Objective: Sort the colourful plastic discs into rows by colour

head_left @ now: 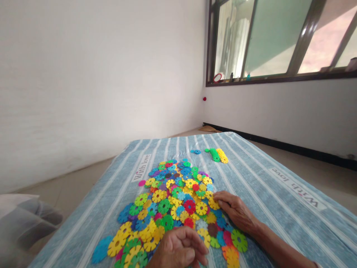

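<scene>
Touching yellow disc [214, 204], right grip [236, 209] curled.

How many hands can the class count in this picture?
2: the left hand at the near end of the disc pile, the right hand at its right edge.

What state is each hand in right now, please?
Left hand: loosely curled; cannot tell whether it holds anything.
Right hand: at a yellow disc; whether its grip is closed cannot be told.

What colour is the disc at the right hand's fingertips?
The disc is yellow; head view shows it best.
</scene>
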The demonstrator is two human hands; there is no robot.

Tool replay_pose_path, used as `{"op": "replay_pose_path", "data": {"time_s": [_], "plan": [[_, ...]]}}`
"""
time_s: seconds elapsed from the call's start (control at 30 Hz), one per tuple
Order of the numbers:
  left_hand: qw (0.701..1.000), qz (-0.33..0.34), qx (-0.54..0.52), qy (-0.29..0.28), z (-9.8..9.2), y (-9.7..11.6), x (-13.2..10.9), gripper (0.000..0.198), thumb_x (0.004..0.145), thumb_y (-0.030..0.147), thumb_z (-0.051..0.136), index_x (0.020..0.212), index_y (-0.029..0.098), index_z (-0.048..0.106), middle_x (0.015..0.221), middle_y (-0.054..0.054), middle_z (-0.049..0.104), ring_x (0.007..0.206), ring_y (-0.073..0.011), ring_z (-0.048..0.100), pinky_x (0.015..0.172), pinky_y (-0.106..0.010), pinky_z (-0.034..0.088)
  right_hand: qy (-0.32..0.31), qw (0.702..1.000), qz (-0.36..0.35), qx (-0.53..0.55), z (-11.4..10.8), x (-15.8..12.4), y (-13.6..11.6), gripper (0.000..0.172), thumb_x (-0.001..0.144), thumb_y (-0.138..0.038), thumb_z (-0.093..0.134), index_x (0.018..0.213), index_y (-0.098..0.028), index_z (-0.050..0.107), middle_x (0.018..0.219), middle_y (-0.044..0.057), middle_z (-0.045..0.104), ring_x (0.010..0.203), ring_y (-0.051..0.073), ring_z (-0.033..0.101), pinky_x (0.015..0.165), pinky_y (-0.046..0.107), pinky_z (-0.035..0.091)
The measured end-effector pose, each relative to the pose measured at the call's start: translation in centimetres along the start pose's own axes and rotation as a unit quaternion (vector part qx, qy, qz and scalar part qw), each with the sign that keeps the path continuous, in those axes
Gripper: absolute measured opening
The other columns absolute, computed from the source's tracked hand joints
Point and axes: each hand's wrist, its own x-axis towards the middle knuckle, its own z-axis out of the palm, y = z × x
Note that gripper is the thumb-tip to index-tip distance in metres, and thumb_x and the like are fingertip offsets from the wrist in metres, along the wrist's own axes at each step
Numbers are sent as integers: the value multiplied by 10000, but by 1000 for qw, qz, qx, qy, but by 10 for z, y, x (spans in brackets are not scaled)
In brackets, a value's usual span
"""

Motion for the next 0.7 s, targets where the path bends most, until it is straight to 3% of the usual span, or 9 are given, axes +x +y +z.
{"op": "replay_pose_path", "data": {"time_s": [0.23,0.7], "plan": [[999,9,10,38,11,12,-4,308,686,370,776,859,125,706,817,-83,697,716,-168,644,633,-249,462,-18,999,-27,1,-3,2,-2,258,922,-308,446,929,-235,694,1039,67,683,1007,202,624,923,361,480],[996,33,15,78,9,14,-2,305,688,365,777,863,125,707,829,-96,712,712,-177,645,632,-265,468,-40,998,-52,-19,-5,3,-3,223,892,-175,478,867,-195,699,1030,81,683,984,180,624,887,321,484]]}}
